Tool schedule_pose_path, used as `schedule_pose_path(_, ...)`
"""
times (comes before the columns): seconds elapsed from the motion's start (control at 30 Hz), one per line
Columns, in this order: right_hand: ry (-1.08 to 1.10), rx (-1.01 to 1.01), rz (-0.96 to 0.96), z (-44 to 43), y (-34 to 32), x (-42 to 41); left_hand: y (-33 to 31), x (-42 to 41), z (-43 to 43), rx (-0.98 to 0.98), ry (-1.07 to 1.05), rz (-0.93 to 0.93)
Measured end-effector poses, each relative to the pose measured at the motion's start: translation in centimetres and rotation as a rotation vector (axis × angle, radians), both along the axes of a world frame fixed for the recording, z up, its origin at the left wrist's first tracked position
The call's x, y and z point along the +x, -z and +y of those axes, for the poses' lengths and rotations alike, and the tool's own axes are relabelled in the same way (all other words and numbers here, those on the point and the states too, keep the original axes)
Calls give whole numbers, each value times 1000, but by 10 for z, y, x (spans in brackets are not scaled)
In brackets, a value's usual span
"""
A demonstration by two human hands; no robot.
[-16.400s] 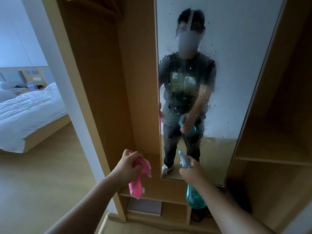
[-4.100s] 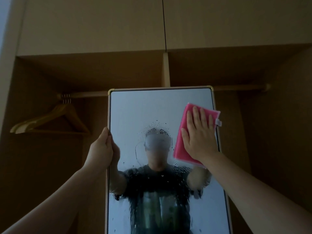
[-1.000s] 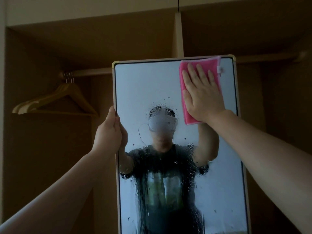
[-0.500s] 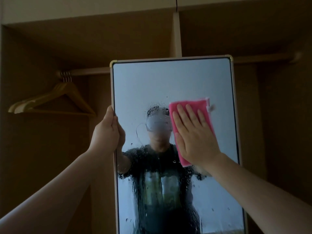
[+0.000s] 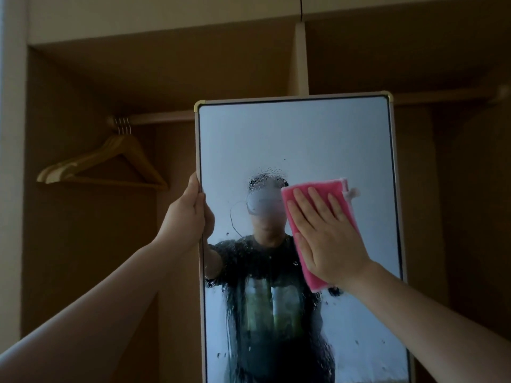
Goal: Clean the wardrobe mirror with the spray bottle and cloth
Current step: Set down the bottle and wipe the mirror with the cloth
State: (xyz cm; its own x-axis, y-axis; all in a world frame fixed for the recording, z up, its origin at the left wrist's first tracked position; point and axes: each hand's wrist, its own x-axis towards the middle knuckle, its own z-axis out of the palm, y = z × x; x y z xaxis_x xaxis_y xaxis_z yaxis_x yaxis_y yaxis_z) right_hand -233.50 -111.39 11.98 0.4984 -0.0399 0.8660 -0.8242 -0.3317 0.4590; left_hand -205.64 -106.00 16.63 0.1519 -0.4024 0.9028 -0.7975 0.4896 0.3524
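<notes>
The tall rectangular wardrobe mirror (image 5: pixel 293 139), thin pale frame with brass corner caps, stands upright before me. Its upper glass is clear; water droplets and streaks cover the middle and lower part. The folded pink cleaning cloth (image 5: pixel 312 189) lies flat against the glass right of centre, tilted, a small white tag at its upper right corner.

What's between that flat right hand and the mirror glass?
In the head view, a folded pink cloth lies between the right hand and the mirror, pressed flat against the glass. The left hand grips the mirror's left edge directly.
</notes>
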Motion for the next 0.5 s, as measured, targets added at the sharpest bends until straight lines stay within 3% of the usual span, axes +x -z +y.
schedule_pose_path(0.3, 46, 11, 43, 5, -53, 11, -1, 1, -2, 33, -22, 20)
schedule_pose_path(0.5, 98, 39, -38, 9, -116, 34, -4, -3, 5, 85, 26, 47)
